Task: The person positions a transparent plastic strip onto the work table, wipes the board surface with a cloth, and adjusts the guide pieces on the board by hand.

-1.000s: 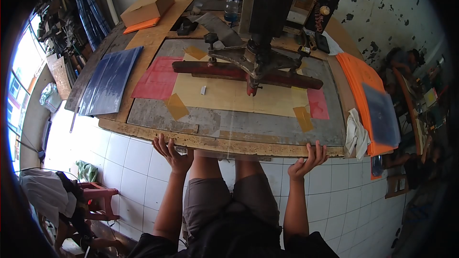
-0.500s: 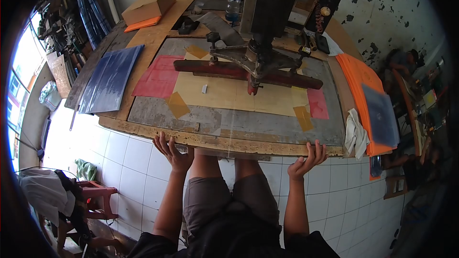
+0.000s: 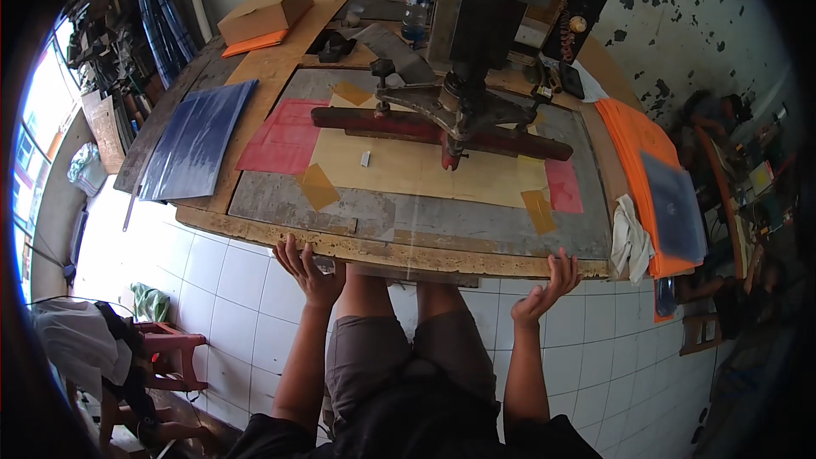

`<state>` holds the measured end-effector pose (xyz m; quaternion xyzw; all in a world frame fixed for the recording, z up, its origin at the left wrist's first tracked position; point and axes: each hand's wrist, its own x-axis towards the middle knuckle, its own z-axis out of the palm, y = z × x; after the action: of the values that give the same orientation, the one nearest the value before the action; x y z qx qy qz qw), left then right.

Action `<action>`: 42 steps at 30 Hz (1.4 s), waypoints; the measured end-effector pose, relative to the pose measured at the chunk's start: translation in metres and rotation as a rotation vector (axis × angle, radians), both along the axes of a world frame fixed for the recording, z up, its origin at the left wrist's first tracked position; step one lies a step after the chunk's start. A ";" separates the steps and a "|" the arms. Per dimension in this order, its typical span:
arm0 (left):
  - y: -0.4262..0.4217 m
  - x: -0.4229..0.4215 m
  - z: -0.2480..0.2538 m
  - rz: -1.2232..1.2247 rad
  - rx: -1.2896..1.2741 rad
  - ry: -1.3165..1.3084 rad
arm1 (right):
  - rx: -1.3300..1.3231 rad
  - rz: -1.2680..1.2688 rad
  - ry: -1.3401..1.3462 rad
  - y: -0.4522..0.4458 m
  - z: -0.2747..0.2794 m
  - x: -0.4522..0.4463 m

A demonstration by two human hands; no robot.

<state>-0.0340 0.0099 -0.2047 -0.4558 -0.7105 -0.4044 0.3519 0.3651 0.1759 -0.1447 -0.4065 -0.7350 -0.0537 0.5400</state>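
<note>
My left hand (image 3: 311, 276) rests at the worn wooden front edge of the table (image 3: 408, 259), fingers stretched out and holding nothing. Farther right, my right hand (image 3: 544, 291) touches the same edge, its fingers extended and a little apart. Beyond both hands lies a grey metal plate (image 3: 442, 223) set into the tabletop. A cream sheet (image 3: 408, 168) is on it, with pink sheets (image 3: 276, 140) at the sides and pieces of brown tape (image 3: 318, 188). Above the sheet stands a metal press (image 3: 459, 106) with a dark red crossbar (image 3: 382, 126). A small pale piece (image 3: 365, 159) lies on the cream sheet.
Clear plastic sheets (image 3: 200, 140) lie on the left. Orange sheets (image 3: 633, 144), more clear sheets (image 3: 671, 204) and a white cloth (image 3: 631, 238) are on the right. A cardboard box (image 3: 265, 13) and water bottle (image 3: 416, 4) stand behind. Another person (image 3: 89, 348) is at lower left, beside a red stool (image 3: 174, 348).
</note>
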 end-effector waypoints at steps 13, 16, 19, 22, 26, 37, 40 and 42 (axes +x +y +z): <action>0.002 0.000 -0.002 -0.015 0.018 -0.008 | -0.192 0.086 -0.335 -0.061 0.053 -0.049; 0.000 -0.001 -0.002 -0.013 -0.005 -0.003 | -0.162 0.054 -0.365 -0.061 0.067 -0.051; -0.002 0.000 -0.001 -0.024 -0.019 -0.009 | -0.135 0.050 -0.377 -0.060 0.078 -0.052; -0.003 0.000 -0.002 -0.031 -0.011 -0.008 | -0.105 0.053 -0.382 -0.056 0.085 -0.053; -0.003 0.001 -0.003 -0.027 -0.018 -0.012 | -0.127 0.033 -0.424 -0.057 0.107 -0.058; -0.006 0.004 0.002 -0.052 -0.015 -0.032 | 0.066 0.115 -0.296 -0.050 0.124 -0.076; -0.006 0.004 0.003 -0.050 -0.015 -0.036 | 0.085 0.117 -0.280 -0.053 0.132 -0.075; -0.007 0.004 0.004 -0.049 -0.026 -0.042 | 0.087 0.121 -0.281 -0.056 0.135 -0.073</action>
<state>-0.0296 0.0031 -0.2006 -0.4690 -0.7117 -0.4129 0.3211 0.2925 0.1202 -0.0097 -0.3262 -0.8236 -0.1091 0.4511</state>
